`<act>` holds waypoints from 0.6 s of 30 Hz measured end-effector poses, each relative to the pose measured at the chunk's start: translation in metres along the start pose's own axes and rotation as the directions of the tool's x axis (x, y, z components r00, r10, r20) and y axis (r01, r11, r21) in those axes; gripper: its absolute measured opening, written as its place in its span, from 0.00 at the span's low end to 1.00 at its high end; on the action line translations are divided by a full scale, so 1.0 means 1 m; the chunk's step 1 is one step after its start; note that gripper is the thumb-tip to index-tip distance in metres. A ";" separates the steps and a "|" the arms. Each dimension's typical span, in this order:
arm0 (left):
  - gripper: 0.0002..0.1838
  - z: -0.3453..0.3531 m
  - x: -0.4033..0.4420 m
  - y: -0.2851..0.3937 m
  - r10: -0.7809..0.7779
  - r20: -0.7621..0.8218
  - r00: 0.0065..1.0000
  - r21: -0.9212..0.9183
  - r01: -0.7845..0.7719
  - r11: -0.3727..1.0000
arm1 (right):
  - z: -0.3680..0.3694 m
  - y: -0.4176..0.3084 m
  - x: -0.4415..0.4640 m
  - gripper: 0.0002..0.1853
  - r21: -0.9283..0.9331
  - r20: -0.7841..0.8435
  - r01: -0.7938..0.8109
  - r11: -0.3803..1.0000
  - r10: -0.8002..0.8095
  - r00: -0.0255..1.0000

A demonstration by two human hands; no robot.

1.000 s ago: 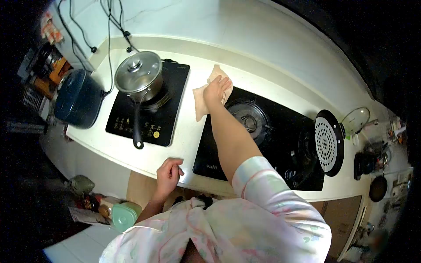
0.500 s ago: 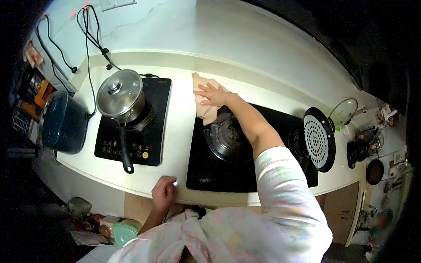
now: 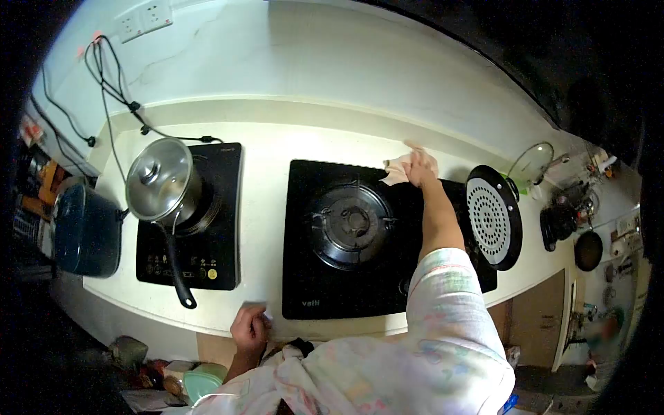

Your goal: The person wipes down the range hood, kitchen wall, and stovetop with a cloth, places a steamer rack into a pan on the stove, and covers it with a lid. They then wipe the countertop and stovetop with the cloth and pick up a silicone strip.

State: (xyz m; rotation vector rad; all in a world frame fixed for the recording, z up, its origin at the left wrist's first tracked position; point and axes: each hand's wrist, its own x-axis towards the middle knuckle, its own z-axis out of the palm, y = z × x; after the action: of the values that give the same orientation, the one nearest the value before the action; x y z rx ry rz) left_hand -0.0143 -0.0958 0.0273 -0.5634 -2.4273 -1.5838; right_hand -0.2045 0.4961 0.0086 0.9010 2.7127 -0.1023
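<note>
My right hand (image 3: 419, 170) presses a pale pink-beige cloth (image 3: 399, 170) at the back edge of the black gas hob (image 3: 325, 283), its fingers bunched over the fabric. Part of the cloth lies on the white counter behind the hob. To the left of that arm, the round burner (image 3: 355, 220) is in full sight. My left hand (image 3: 250, 328) is curled closed by the counter's front edge, between the hob and the induction cooker (image 3: 225, 235). What its fingers hold, if anything, is hidden.
A lidded saucepan (image 3: 161, 181) stands on the induction cooker, handle toward me. Far left is a dark blue bin-like container (image 3: 86, 232). A black pan with a perforated grey disc (image 3: 491, 218) and a glass lid (image 3: 531, 164) stand at the right. Cables (image 3: 114, 86) hang on the wall.
My right hand has carried the cloth rightward along the back of the hob, uncovering the left burner. My left hand stays curled near the front edge. The view has shifted slightly.
</note>
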 end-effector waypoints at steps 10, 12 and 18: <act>0.11 0.007 -0.019 -0.032 0.032 0.119 0.992 0.121 -0.046 0.992 | 0.007 -0.030 -0.059 0.41 -0.011 0.061 -0.125 0.992 0.125 0.990; 0.10 0.005 -0.018 -0.029 0.070 0.095 0.993 0.086 -0.078 0.993 | 0.017 -0.021 -0.057 0.45 0.120 -0.005 -0.077 0.990 0.078 0.997; 0.09 0.010 -0.053 -0.073 -0.168 0.191 0.967 0.111 0.149 0.983 | 0.008 -0.005 -0.013 0.40 0.154 -0.121 -0.199 0.968 0.219 0.968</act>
State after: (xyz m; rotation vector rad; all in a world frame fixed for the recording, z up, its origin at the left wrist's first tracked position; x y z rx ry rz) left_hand 0.0039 -0.1243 -0.0568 -0.5478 -2.7442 -1.5237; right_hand -0.1959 0.4831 0.0040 1.2750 2.7413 -0.1964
